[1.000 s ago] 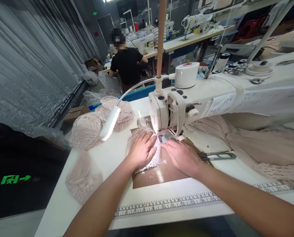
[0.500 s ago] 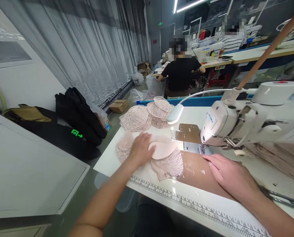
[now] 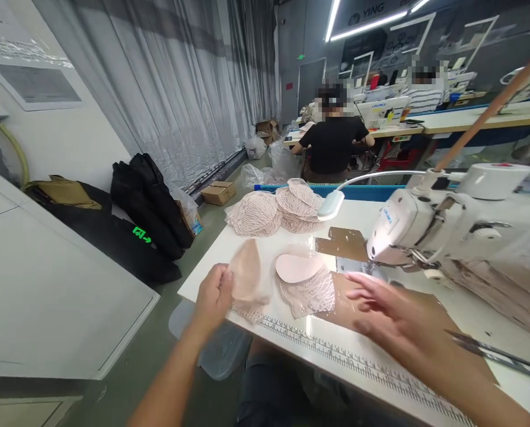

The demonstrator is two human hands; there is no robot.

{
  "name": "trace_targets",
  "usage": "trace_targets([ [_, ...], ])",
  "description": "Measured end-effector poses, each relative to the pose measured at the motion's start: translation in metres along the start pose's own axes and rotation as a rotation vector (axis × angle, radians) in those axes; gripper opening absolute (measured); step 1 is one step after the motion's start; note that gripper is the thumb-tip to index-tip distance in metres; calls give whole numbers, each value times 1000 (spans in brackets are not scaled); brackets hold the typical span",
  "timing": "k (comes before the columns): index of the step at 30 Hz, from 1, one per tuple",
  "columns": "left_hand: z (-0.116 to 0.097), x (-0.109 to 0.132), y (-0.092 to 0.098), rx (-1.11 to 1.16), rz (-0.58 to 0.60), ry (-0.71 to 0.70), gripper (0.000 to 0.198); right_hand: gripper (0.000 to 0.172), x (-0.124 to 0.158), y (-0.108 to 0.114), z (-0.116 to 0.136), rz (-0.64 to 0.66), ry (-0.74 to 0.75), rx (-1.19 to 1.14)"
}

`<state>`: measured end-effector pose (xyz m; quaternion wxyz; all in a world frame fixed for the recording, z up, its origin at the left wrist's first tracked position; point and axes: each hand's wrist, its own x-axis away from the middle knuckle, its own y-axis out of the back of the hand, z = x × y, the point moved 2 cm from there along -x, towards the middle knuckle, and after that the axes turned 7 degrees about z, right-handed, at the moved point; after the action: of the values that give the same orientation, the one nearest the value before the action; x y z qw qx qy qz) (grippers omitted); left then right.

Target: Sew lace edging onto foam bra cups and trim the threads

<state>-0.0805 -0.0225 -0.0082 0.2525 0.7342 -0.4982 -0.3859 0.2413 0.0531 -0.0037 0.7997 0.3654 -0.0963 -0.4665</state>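
Note:
My left hand (image 3: 214, 295) pinches the left edge of a beige lace bra cup (image 3: 246, 274) and holds it tilted up near the table's left front corner. To its right, a second lace piece (image 3: 310, 296) lies on the white table, with a smooth pale pink cup pad (image 3: 299, 267) on its upper part. My right hand (image 3: 387, 302) hovers over the brown board in front of the sewing machine (image 3: 393, 225), fingers apart and slightly blurred, with nothing in them. Behind these, two stacks of lace cups (image 3: 254, 213) stand side by side.
A small lamp (image 3: 331, 204) on a bent neck hangs over the table. Dark scissors or tweezers (image 3: 491, 350) lie by my right forearm. A printed ruler (image 3: 331, 356) runs along the front edge. Beyond, a person in black (image 3: 331, 145) sits at another table.
My left hand has moved left, off the pink pad, and raised the left lace cup. My right hand has lifted from the board and spread its fingers. The view has shifted slightly.

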Motion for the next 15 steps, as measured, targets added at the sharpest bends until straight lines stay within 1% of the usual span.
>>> trace_targets([
  [1, -18, 5, -5, 125, 56, -76, 21, 66, -1, -7, 14, 22, 3, -105],
  [2, -35, 9, -12, 236, 135, -161, 20, 68, -2, -15, 26, 56, 7, -232],
  [3, -50, 12, -20, 327, 211, -235, 18, 62, -4, -24, 34, 91, 2, -380],
  [4, -63, 14, -28, 412, 281, -286, 17, 51, -6, -34, 40, 159, -6, -546],
  [5, -73, 14, -38, 477, 339, -313, 17, 42, -7, -43, 42, 208, -60, -721],
  [6, -80, 13, -47, 524, 385, -320, 17, 40, -6, -51, 42, 223, -134, -903],
  [8, -88, 7, -65, 556, 441, -322, 16, 43, 1, -60, 38, 223, -226, -1214],
  [9, -89, 2, -73, 532, 448, -340, 15, 45, 6, -61, 35, 209, -248, -1325],
  [11, -90, -10, -85, 398, 408, -420, 17, 49, 21, -54, 27, 161, -253, -1429],
  [12, -88, -16, -90, 293, 377, -459, 23, 50, 29, -47, 20, 116, -251, -1416],
  [13, -85, -22, -93, 178, 352, -486, 29, 49, 38, -37, 13, 63, -251, -1361],
  [14, -80, -27, -96, 63, 355, -498, 34, 47, 47, -26, 4, -18, -249, -1261],
  [15, -73, -31, -98, -37, 375, -497, 37, 44, 55, -13, -4, -99, -246, -1100],
])
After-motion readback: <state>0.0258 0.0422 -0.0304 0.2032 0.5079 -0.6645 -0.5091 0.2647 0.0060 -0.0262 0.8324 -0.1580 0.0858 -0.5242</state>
